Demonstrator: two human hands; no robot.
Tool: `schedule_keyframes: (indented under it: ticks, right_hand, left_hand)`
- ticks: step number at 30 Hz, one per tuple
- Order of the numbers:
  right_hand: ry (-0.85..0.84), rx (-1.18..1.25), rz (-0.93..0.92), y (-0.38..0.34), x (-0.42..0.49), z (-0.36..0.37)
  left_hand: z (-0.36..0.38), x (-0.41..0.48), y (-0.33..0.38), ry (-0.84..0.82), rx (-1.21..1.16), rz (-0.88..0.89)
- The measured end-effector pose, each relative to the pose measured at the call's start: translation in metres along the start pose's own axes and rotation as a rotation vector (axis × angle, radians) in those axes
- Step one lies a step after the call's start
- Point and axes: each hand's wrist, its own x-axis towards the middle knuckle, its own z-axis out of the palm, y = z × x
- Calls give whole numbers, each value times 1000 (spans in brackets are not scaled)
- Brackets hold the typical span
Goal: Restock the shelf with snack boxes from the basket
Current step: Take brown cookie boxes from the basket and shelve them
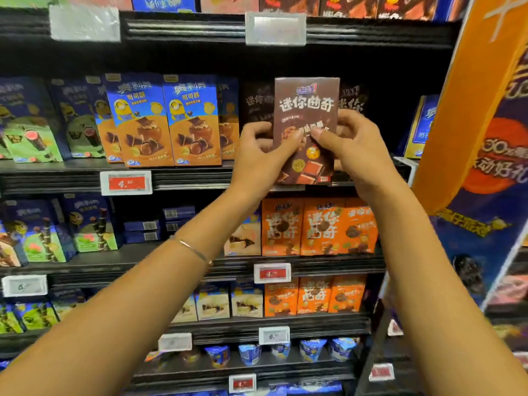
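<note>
The left hand gripped the left edge of a brown snack box, with the thumb pressed on the front face and the fingers curled behind. The right hand held the right edge the same way, thumb on the front and fingers wrapped round the side. The 2 thumbs nearly met across the middle of the box. A thin bracelet sat on the left forearm.

The box stood upright with its printed front toward the camera, raised in front of a shelf. Its lower edge was about level with the shelf's front rail. Whether it rested on the shelf board could not be told.

Behind it, on either side, stood dark boxes with the same print, set further back on that shelf. To their left, 2 blue and orange boxes stood side by side at the shelf front, with more of the same kind behind them. Green and blue boxes stood further left. A red price tag reading 4.50 was clipped to the rail below them.

On the next shelf down, under the hands, orange boxes stood in a row. An orange banner hung at the right edge of the shelving.
</note>
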Motion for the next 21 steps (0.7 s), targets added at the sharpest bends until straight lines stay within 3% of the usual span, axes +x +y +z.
schedule_keyframes:
  ticks: [4,9,12,18,21]
  right_hand:
    - [156,7,-17,8,24,-8]
    - [233,-92,-6,28,56,-17]
    - [239,-190,-5,42,70,-16]
    - [203,-420,-4,55,95,-11]
    - [192,-517,40,52,104,-7]
  left_hand:
    - [0,34,1,-22,363,180]
    - [-2,71,3,7,1066,576]
    - [4,87,2,-35,1391,636]
    - [12,121,6,-6,1445,541]
    - [13,139,15,-89,1405,463]
